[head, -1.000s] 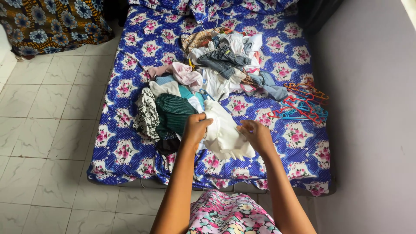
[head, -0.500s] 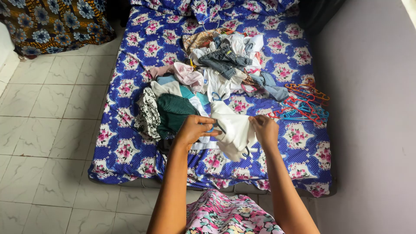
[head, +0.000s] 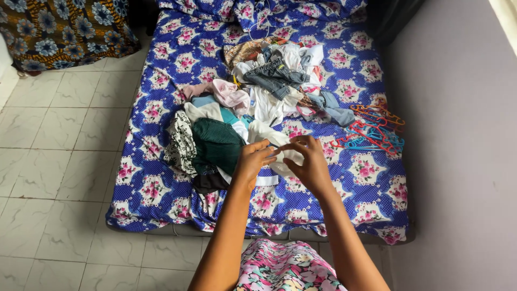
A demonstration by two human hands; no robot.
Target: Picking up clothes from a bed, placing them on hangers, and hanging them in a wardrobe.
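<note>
Left hand (head: pixel 254 160) and right hand (head: pixel 308 160) pinched together on a white garment (head: pixel 280 156), seemingly around a small blue hanger. Garment at centre of the blue floral mattress (head: pixel 161 183), dark green cloth (head: pixel 216 144) at nine o'clock, hanger pile (head: pixel 371 134) at three o'clock, clothes heap (head: pixel 280 81) at twelve.

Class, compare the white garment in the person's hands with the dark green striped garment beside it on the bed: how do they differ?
The white garment is pale and plain; the dark green garment is dark with fine stripes. The white garment is held by the left hand and the right hand; the dark green garment lies untouched. The white garment is mostly hidden by hands; the dark green garment shows fully. Both are on the bed.
</note>
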